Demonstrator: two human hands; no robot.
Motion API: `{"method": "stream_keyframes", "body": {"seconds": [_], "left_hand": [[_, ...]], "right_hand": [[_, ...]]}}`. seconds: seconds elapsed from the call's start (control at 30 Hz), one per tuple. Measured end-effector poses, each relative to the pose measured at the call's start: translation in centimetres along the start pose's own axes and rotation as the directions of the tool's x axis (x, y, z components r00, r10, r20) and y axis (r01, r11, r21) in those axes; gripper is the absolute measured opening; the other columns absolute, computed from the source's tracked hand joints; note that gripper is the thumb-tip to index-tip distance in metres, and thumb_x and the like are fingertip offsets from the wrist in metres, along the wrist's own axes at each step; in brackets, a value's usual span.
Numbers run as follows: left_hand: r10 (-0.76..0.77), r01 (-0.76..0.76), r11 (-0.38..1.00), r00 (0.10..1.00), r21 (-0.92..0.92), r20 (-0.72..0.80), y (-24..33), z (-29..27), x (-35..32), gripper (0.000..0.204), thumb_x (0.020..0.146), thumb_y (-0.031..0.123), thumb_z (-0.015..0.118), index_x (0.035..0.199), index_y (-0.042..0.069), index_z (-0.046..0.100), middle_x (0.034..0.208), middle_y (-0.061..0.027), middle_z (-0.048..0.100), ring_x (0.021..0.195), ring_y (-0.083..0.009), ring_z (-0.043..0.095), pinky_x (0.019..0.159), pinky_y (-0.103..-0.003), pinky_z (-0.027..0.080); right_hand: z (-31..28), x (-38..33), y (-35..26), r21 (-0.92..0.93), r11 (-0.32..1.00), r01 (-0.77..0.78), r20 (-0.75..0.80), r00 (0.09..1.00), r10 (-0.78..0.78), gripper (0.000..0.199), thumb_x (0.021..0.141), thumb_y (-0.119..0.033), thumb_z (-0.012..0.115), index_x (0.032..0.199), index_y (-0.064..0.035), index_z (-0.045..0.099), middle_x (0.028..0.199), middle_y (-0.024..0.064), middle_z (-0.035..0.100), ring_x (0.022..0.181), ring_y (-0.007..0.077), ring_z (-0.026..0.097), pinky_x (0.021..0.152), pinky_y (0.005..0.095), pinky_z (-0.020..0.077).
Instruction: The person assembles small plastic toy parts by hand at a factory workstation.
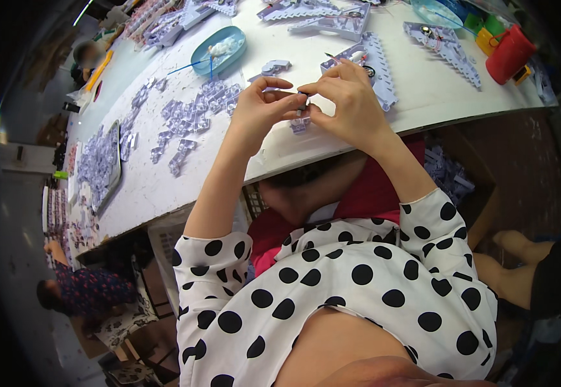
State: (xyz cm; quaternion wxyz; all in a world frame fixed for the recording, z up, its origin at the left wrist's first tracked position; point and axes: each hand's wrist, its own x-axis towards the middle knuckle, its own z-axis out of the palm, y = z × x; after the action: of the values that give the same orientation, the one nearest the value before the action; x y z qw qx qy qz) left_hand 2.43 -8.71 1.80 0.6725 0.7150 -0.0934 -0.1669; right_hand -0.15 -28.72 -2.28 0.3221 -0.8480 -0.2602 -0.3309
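Note:
Above the table's near edge, my left hand and my right hand meet fingertip to fingertip. Both pinch a small dark part, mostly covered by the fingers, so its kind cannot be made out. Just below them on the white table lies a small pale grey plastic piece. A toothed grey plastic half-shell with a dark round part and wires rests behind my right hand. One thin dark-tipped item shows by the right fingers; whether they hold it I cannot tell. Loose small grey plastic pieces lie left of my left hand.
A blue dish with white stuff and a thin blue stick stands beyond the loose pieces. Left is a piled tray. More toothed shells and a red container sit far right. Another person works at lower left.

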Motion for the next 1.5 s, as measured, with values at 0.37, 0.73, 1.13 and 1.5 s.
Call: {"method": "stream_keyframes", "body": {"seconds": [0.37, 0.73, 1.13, 1.5], "left_hand": [[-0.042, 0.035, 0.998, 0.991, 0.059, 0.126, 0.3, -1.4, -0.1, 0.054, 0.089, 0.009, 0.079, 0.131, -0.007, 0.049, 0.107, -0.0213, 0.074, 0.094, -0.0245, 0.074, 0.083, -0.032, 0.061], [0.273, -0.286, 0.822, 0.957, 0.492, 0.1, -0.2, -2.0, -1.5, 0.058, 0.082, 0.015, 0.085, 0.133, 0.002, 0.062, 0.137, -0.0123, 0.063, 0.126, -0.0222, 0.059, 0.106, -0.037, 0.051], [0.282, -0.262, 0.853, 0.959, 0.451, 0.023, -4.0, -0.1, -2.7, 0.077, 0.078, 0.008, 0.086, 0.146, 0.009, 0.051, 0.118, -0.0111, 0.072, 0.116, -0.0214, 0.066, 0.111, -0.04, 0.046], [0.269, -0.248, 0.859, 0.963, 0.447, 0.018, -3.5, -0.3, -3.1, 0.071, 0.079, 0.007, 0.085, 0.143, 0.009, 0.055, 0.119, -0.0107, 0.071, 0.118, -0.0207, 0.064, 0.11, -0.039, 0.046]], "right_hand": [[-1.3, -0.3, 1.2, 0.172, 0.985, 0.012, 0.148, 0.988, -0.038, 0.029, 0.083, -0.015, 0.077, 0.112, -0.015, 0.078, 0.096, 0.0026, 0.072, 0.104, 0.0198, 0.062, 0.118, 0.0533, 0.0302], [-2.1, -0.5, 0.8, 0.231, 0.962, -0.144, 0.046, 0.989, 0.137, 0.025, 0.078, -0.015, 0.082, 0.103, -0.0189, 0.081, 0.086, 0.0017, 0.069, 0.096, 0.0193, 0.058, 0.117, 0.0474, 0.0338], [-0.3, -1.5, 0.4, 0.027, 0.998, -0.059, 0.078, 0.995, 0.056, 0.017, 0.077, -0.021, 0.083, 0.093, -0.0186, 0.08, 0.081, -0.0005, 0.07, 0.092, 0.0171, 0.062, 0.119, 0.0489, 0.0299], [-0.3, -1.1, 0.9, -0.142, 0.987, 0.078, 0.184, 0.982, -0.051, 0.01, 0.081, -0.021, 0.079, 0.09, -0.0189, 0.076, 0.095, -0.0076, 0.073, 0.114, 0.019, 0.06, 0.117, 0.0548, 0.0294]]}}
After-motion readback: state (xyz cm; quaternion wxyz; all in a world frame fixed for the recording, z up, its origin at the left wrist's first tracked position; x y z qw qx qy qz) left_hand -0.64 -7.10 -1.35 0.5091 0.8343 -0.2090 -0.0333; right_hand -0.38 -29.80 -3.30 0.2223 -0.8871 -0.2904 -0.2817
